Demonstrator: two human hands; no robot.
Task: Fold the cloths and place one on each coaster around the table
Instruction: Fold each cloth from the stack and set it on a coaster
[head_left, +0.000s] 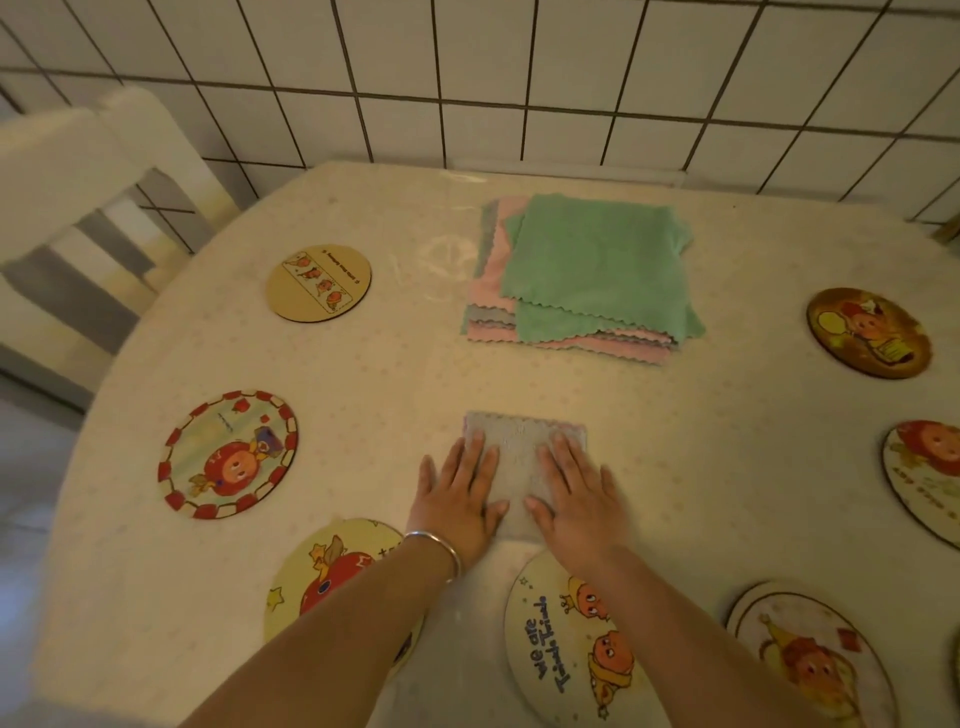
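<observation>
Grey fleecy cloth (522, 457) lies folded to a small rectangle on the table (727, 467), near edge, centre, just above the "we are" coaster (566, 639). Both hands lie flat on it, palms down, fingers spread, gripping nothing: left hand (457, 499) on its left half, right hand (576, 499) on its right half, thumbs nearly meeting over the middle. Looks like pressing/smoothing the fold.

Handling, as a judgement: v. light, soft, limp, w/ a fuzzy nap. No stiffness, so a fold probably springs open if lifted by one corner. Not fragile, not slippery; the nap should grip the tablecloth a bit, so lift rather than slide. Best hold prob. a pinch through all layers at the folded edge, or both hands at opposite ends, keeping it level.

Stack of unfolded cloths (576, 280) sits further back, centre: green on top, pink & grey under, zigzag edges, layers skewed. Peel the top one by a corner so the rest stay put.

Coasters ring the table, all bare as far as visible: tan coaster (318, 283) and red-bordered coaster (228, 454) on the left, apple coaster (322, 577) partly under the left forearm, brown coaster (868, 332) on the right, more cut off at the right edge. Nearest free one is the "we are" coaster, touching or just short of the cloth's near edge; can't tell which.
</observation>
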